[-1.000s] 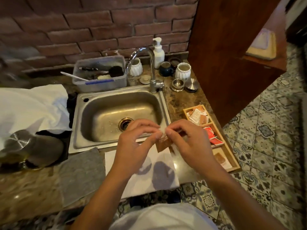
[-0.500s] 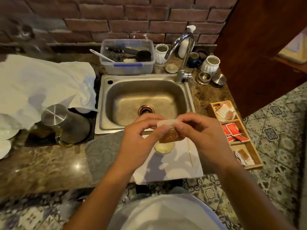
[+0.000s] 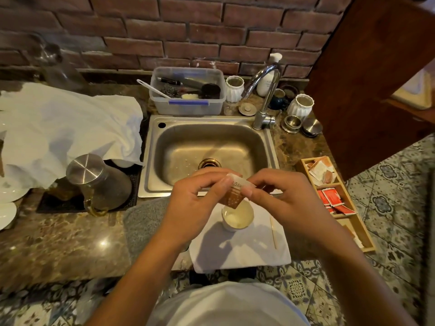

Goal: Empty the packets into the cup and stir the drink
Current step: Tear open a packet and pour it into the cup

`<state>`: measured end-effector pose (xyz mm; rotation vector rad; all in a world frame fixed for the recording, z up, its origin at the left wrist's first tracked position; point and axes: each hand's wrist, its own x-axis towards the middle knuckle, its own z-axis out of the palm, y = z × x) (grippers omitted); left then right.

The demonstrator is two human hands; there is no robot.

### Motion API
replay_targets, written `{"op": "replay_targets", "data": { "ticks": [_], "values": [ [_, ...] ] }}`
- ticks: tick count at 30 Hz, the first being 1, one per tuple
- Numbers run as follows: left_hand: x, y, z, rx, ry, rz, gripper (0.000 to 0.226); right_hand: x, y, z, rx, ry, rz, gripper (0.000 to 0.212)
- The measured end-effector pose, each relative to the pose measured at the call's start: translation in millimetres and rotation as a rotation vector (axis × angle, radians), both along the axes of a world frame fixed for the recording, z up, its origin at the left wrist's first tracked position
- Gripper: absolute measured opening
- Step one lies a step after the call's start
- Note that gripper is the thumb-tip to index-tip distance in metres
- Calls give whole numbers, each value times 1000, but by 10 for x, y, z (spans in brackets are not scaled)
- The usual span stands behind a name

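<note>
Packet pinched between fingers of both hands, above cup.

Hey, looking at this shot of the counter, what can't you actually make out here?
Head view only:
- Brown packet: print too small to read; whether it is torn open is hidden by the left hand and right hand.
- Cup: far rim covered by the packet; contents show only as pale.
- Wooden tray: sachet labels too small.
- White plates: cut off by the left edge.
- Whatever lies under the white cloth.
</note>
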<state>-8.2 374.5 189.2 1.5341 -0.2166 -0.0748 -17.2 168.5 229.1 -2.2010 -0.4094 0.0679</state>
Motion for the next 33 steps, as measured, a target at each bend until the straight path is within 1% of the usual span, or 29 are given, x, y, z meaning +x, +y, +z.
{"op": "replay_targets", "data": {
  "ticks": [2,4,5,7,10,13,15,17,18,21,22,23,25,27,30,33],
  "values": [
    [33,7,-4,150,-118,33,17,14,5,-22,-38,-63,-25,10],
    [69,-3,-16,335,-311,55,17,8,33,-27,-47,-118,-58,9],
    [82,-15,-20,390,-382,62,17,4,50,-27,-39,-134,-74,9],
    [109,-40,-20,413,-423,91,17,-1,61,-21,17,-121,-95,9],
    [139,-71,-19,392,-386,120,18,1,16,-25,101,-58,-78,10],
    [112,-132,-19,369,-348,131,19,-9,-22,-55,115,-44,-79,10],
    [92,-169,-23,284,-285,116,18,-4,-49,-79,54,-37,-120,12],
    [83,-178,-34,211,-249,63,18,11,-81,-90,-23,-3,-118,14],
    [84,-178,-39,217,-261,37,18,16,-101,-90,-36,31,-87,14],
    [112,-192,-57,370,-378,-21,17,17,-140,-75,-2,141,25,16],
    [114,-205,-63,397,-393,-29,18,16,-146,-76,12,150,45,18],
    [112,-215,-71,392,-376,-30,19,18,-154,-82,16,138,54,18],
    [105,-226,-77,296,-242,-29,20,25,-176,-106,37,104,44,18],
    [71,-241,-87,200,-125,-30,16,19,-210,-127,98,97,15,21],
    [16,-278,-102,175,-77,-27,13,2,-269,-147,94,139,-1,27],
    [4,-299,-165,196,-34,-84,17,1,-309,-169,48,211,7,22]
  ]
}}
